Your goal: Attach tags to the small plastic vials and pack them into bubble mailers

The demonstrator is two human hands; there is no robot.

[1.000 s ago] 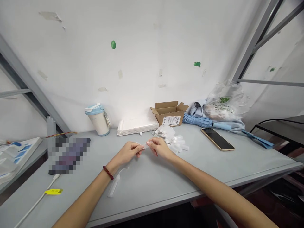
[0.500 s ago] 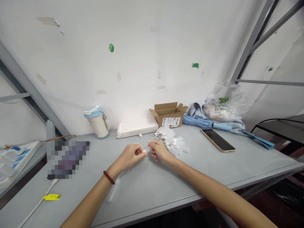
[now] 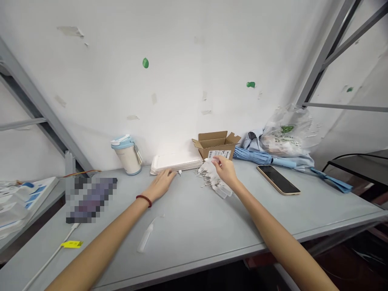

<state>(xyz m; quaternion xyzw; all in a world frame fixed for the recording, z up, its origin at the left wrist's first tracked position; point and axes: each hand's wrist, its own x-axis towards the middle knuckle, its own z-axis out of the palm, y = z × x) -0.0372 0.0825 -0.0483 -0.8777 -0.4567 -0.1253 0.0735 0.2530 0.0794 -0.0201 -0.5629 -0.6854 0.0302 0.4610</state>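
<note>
Translucent plastic vials (image 3: pixel 222 190) block the front of brown cardboard box (image 3: pixel 214 143), blue fabric umbrella (image 3: pixel 253 154) at its right; left hand (image 3: pixel 161 184), right hand (image 3: pixel 226 171): grips unclear.

The left hand (image 3: pixel 160 185) is facing downward, fingers extended loosely; the right hand (image 3: pixel 226 170) is holding its fingertips close.

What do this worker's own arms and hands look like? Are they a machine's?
No, they are human. The left hand has a dark red beaded bracelet around its wrist. The right hand shows no bracelet or watch. Neither wears a glove, and no sleeves or cables show.
</note>
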